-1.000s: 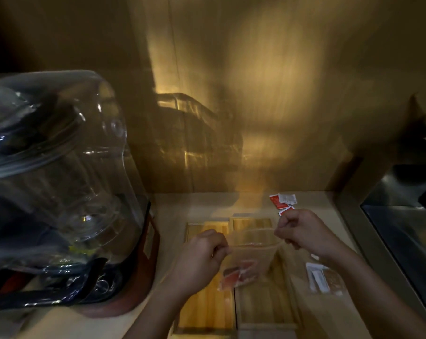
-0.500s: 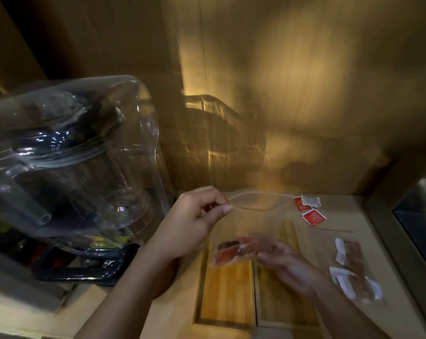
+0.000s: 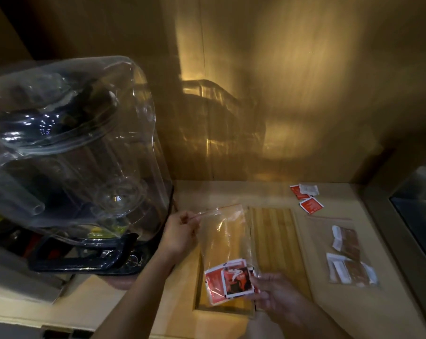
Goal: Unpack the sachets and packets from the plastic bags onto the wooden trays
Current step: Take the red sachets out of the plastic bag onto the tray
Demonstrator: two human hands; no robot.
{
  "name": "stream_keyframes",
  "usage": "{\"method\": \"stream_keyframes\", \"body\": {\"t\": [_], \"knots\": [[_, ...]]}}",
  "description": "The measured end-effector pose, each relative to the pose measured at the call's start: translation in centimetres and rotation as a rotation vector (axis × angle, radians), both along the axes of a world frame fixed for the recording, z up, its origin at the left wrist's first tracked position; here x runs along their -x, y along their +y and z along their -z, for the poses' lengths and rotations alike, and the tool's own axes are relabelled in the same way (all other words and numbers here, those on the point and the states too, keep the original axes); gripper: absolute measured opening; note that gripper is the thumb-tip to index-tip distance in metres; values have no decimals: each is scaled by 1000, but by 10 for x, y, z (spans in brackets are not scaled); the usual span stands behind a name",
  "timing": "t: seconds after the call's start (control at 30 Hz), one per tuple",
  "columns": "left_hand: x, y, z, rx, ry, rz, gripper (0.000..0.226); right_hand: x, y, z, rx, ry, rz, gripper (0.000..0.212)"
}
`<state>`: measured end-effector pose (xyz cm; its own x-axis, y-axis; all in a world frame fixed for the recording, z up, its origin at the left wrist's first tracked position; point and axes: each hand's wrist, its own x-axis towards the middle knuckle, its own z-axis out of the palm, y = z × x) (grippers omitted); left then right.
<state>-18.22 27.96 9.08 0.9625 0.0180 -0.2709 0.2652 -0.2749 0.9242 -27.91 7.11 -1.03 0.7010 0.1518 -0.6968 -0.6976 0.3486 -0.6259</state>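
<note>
Several red sachets (image 3: 229, 280) sit bunched at the lower end of a clear plastic bag (image 3: 225, 243), low in the frame's centre, over the left wooden tray (image 3: 241, 310). The bag's long axis runs from upper left to lower right across the frame: its open mouth points up and left, its loaded end down and right. The sachets themselves lie flat and overlapping, slightly skewed; their own long axes cannot be made out with confidence.

The left hand (image 3: 180, 234) pinches the mouth edge of the bag at centre left, fingers closed on the film. The right hand (image 3: 272, 293) is at the lower end, its fingers curled against the bag just beside the sachets, seemingly gripping them through the plastic; that hand is the nearer one to them. To empty the bag, the contents would probably have to travel along that axis toward the mouth, or the bag be tipped mouth-down over a tray.

Right of this tray lies the second wooden tray (image 3: 274, 231), bare. Further right on the bench (image 3: 253, 192), a second bag of packets (image 3: 346, 258) lies flat, and loose sachets (image 3: 306, 198) rest near the back wall. A clear blender cover (image 3: 67, 152) fills the left.
</note>
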Motion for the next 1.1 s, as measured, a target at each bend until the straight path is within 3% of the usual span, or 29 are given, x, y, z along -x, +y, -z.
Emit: {"method": "stream_keyframes", "body": {"t": [0.13, 0.27, 0.33, 0.47, 0.63, 0.73, 0.87, 1.1], "knots": [[-3, -1, 46, 103, 169, -192, 9, 5, 6, 14, 77, 147, 72, 58], [1, -2, 73, 198, 373, -287, 11, 9, 12, 12, 115, 196, 123, 25], [7, -3, 80, 200, 452, -233, 10, 11, 12, 10, 108, 193, 134, 15], [21, -2, 86, 31, 484, -22, 29, 11, 15, 1, 106, 192, 99, 15], [49, 2, 92, -180, 638, 219, 35, 6, 17, -10, 71, 212, 109, 14], [58, 5, 98, -47, 729, 231, 37, 1, 20, -13, 13, 239, 136, 5], [57, 6, 103, 190, 742, 39, 10, -4, 22, -21, 85, 209, 121, 9], [44, 8, 66, 331, 652, -26, 16, -24, 19, -41, 295, 54, -25, 15]]}}
